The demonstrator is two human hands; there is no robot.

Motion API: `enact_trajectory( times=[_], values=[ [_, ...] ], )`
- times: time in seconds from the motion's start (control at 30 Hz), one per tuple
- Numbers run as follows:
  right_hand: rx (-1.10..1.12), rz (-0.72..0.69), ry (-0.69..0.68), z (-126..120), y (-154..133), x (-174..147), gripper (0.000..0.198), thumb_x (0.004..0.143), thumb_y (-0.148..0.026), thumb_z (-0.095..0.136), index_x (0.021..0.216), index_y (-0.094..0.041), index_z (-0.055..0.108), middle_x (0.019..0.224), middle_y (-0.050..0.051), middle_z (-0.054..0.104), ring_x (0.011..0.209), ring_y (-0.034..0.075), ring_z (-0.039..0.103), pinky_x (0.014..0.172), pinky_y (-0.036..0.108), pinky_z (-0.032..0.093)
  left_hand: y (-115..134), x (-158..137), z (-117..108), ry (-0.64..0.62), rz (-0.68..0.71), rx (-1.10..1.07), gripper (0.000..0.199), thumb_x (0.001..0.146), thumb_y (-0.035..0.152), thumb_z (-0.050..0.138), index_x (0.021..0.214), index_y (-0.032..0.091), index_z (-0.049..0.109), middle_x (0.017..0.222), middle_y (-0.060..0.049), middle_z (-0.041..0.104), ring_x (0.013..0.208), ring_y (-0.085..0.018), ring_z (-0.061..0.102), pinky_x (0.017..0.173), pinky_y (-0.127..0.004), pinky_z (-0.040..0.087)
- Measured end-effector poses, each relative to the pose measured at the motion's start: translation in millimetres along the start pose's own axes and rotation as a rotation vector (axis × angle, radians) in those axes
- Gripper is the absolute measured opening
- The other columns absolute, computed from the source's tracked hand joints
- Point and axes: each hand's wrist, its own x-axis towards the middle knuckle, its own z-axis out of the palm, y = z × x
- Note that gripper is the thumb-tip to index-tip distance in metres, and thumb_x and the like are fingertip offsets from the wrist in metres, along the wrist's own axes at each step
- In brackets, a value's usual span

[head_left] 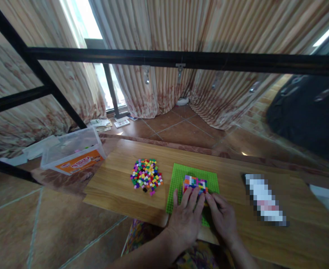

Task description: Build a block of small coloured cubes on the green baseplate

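Observation:
A small block structure [194, 182] of many-coloured toy bricks sits on a green studded baseplate [178, 175] on the wooden table. My left hand [185, 216] lies over its near side, fingers stretched out and spread, fingertips touching the bricks. At the right side of the structure is my right hand [223, 216], its fingers extended and their tips against the near right corner. Both hands hide the near face of the structure and part of the baseplate. Left of the baseplate lies a loose pile of small coloured bricks [146, 173].
A clear plastic box [73, 149] with an orange label stands off the table's left end. A blurred-out flat object [265, 200] lies on the wooden table [234, 179] to the right. A black metal rail [159, 56] crosses in front of the curtains [167, 30].

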Motion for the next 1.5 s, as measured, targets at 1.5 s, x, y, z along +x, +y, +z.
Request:
enact_trajectory(
  times=[1.5],
  values=[
    [-0.082, 0.0, 0.031, -2, -3, 1, 0.045, 0.09, -0.051, 0.052, 0.059, -0.02, 0.058, 0.064, 0.001, 0.059, 0.064, 0.018, 0.057, 0.062, 0.027, 0.043, -123, -70, -47, 0.292, -0.53, -0.148, 0.023, 0.088, 0.018, 0.054, 0.11, 0.017, 0.06, 0.103, -0.01, 0.066, 0.099, -0.024, 0.06, 0.085, -0.042, 0.053]
  ],
)
